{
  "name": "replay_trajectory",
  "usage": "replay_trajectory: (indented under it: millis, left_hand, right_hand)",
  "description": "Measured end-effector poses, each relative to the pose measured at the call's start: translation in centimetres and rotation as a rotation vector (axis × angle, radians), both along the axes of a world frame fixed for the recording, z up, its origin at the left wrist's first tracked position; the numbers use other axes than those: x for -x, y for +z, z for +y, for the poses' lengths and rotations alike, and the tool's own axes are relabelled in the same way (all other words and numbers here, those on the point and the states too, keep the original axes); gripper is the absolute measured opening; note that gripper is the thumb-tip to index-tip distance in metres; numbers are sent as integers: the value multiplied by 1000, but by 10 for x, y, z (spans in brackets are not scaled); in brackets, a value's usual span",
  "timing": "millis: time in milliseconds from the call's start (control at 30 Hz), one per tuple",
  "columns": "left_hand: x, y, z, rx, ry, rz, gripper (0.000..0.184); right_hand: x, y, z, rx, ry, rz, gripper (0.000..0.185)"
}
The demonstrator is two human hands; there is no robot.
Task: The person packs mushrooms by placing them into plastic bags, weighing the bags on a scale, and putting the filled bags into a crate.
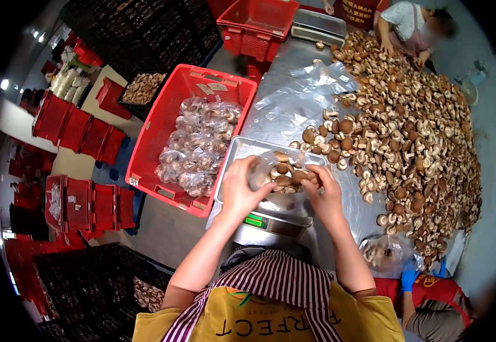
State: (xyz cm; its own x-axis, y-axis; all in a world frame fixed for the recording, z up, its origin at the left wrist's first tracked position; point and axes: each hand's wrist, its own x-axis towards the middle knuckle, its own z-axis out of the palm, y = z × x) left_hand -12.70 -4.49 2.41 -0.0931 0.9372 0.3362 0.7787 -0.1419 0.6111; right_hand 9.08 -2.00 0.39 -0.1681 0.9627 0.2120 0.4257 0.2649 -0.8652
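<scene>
A clear plastic bag (262, 174) with brown-capped mushrooms (282, 169) lies on the metal tray of a weighing scale (236, 153). My left hand (241, 187) grips the bag's left side, thumb stretched along its front. My right hand (324, 195) is at the right side of the bag, its fingers curled on a brown mushroom (301, 175). Part of the bag is hidden by my hands. Below the tray the scale's green display (254, 220) is lit.
A large mushroom pile (413, 148) covers the metal table's right side. Flat plastic bags (310, 85) lie beyond the scale. At left, a red crate (151, 125) holds several filled bags (199, 142). Two co-workers (401, 23) (441, 302) stand at the pile; another filled bag (386, 253) lies front right.
</scene>
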Motion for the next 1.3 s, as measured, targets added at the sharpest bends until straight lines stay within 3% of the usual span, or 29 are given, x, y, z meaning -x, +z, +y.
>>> replay_trajectory:
  millis: [67, 167, 267, 333, 367, 400, 467, 500, 600, 633, 733, 833, 967, 1067, 1167, 1300]
  left_hand:
    - [-2, -17, 8, -13, -19, 160, 35]
    - [8, -34, 13, -79, -13, -38, 15]
    - [20, -46, 10, -52, -49, -261, 14]
    - [22, -51, 9, 7, -38, -411, 12]
    - [20, -49, 12, 57, -56, -464, 11]
    - [17, -47, 17, 108, -79, -519, 10]
    - [12, -44, 34, 276, -242, -952, 11]
    - [11, -22, 38, 383, -287, -1076, 11]
    - [8, 17, 31, 291, -388, -1248, 10]
    - [10, 29, 24, 292, -357, -1159, 8]
    - [24, 23, 14, 220, -339, -1241, 9]
    - [43, 5, 9, 252, -318, -1235, 9]
    - [58, 3, -9, 362, -343, -1243, 10]
    - [70, -2, -21, 499, -343, -1242, 12]
    - [77, -16, -31, 527, -453, -1250, 9]
    - [76, -22, -39, 544, -427, -1288, 9]
  right_hand:
    - [10, 7, 2, 35, 26, -100, 36]
    - [1, -3, 1, -104, -227, -327, 41]
    - [-18, -34, -5, -36, -355, -421, 53]
    - [-27, -57, -1, 343, -312, -239, 54]
    - [-31, -90, 3, 266, -319, -164, 38]
    - [-31, -90, 8, 258, -301, -165, 38]
    - [-27, -84, 16, 490, -194, 90, 29]
    - [-19, -69, 17, 406, -185, 157, 25]
    - [-1, -1, 8, 264, -269, 419, 18]
    - [-2, 17, 2, 220, -273, 432, 18]
    - [-4, 36, -10, 215, -252, 423, 21]
    - [-13, 22, -12, 389, -252, 594, 21]
    - [-9, 26, -32, 421, -268, 708, 19]
    - [-11, 20, -44, 439, -185, 713, 19]
    - [-7, 18, -58, 483, -162, 630, 22]
    - [-3, 14, -71, 506, -149, 632, 23]
